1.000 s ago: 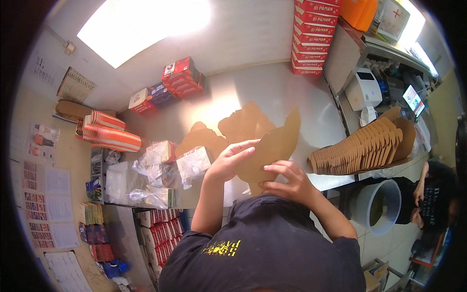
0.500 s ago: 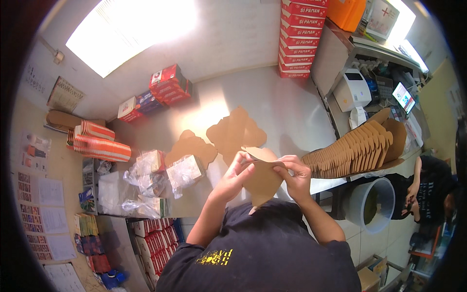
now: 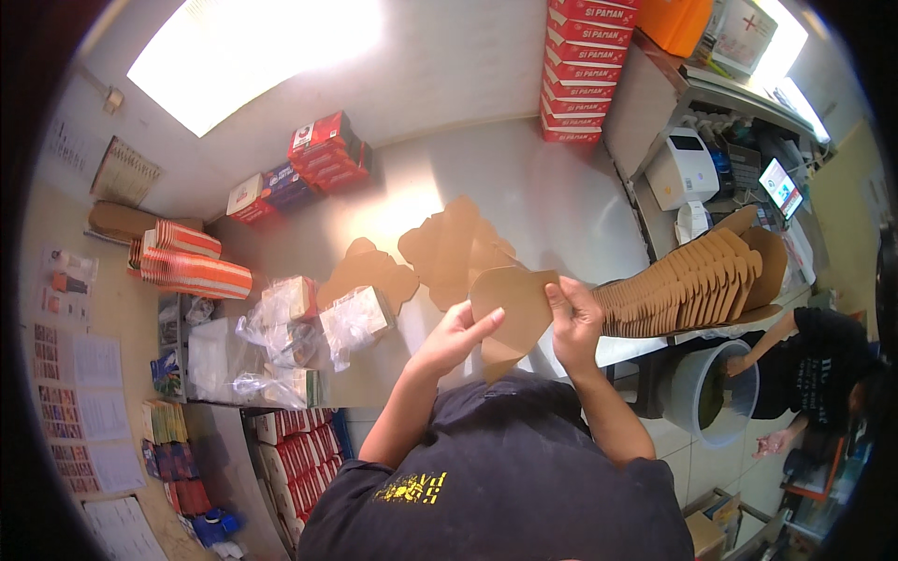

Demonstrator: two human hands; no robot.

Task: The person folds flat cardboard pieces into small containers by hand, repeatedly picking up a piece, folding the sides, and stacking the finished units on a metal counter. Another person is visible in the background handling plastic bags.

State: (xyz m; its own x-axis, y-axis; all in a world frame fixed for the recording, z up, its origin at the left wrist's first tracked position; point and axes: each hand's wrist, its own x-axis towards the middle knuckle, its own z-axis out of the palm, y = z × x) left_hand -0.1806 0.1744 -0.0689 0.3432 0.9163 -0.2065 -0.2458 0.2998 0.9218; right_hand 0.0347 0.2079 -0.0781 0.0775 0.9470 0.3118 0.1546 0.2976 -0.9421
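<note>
Strong white light comes from an overexposed, slanted rectangular panel (image 3: 253, 61) beyond the far left corner of the smooth grey metal surface (image 3: 533, 178). A pale, warm glare patch lies near the surface's far edge, left of its middle. Beyond the far right corner, a second bright area burns out. Fisheye distortion bends straight lines, black vignetting rounds the frame, and the curved brown cardboard sheet (image 3: 513, 307) shows clearly.
</note>
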